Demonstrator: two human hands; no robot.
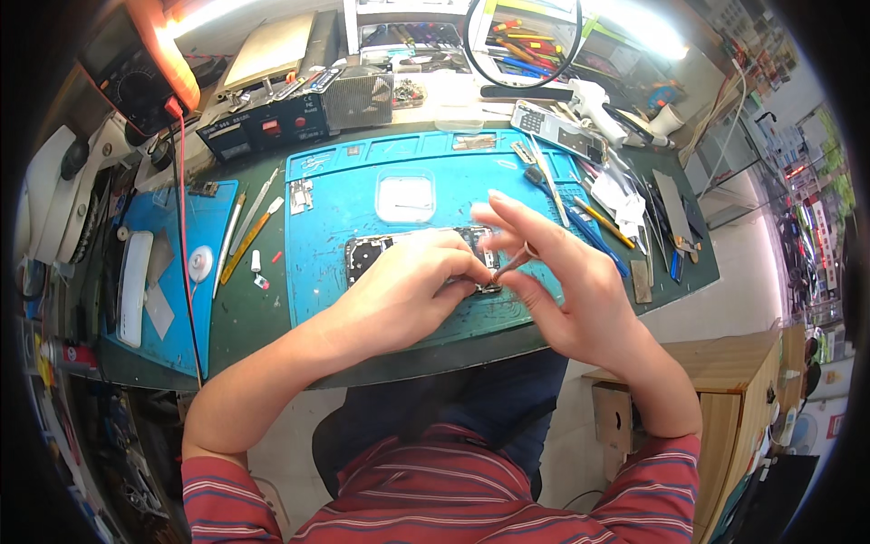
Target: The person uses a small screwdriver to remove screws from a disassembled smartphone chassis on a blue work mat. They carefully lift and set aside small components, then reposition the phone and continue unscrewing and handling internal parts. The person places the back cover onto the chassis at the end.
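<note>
A phone (362,256) with its back off lies flat on the blue work mat (319,243), its dark insides showing. My left hand (412,276) reaches across the phone, hiding its middle. Its thumb and forefinger come together near the phone's right end; anything between them is too small to make out. My right hand (575,290) pinches dark tweezers (515,264) between thumb and fingers, tips pointing down at that same end. Its other fingers are raised and slightly blurred. Beyond my hands on the mat sits a clear square dish (405,197).
At the right lie screwdrivers, tweezers and a yellow-handled tool (605,225). To the left are a craft knife (246,245), a small white bottle (256,261) and a white phone-shaped panel (136,288). A black power unit (263,127) and an orange multimeter (136,77) stand behind.
</note>
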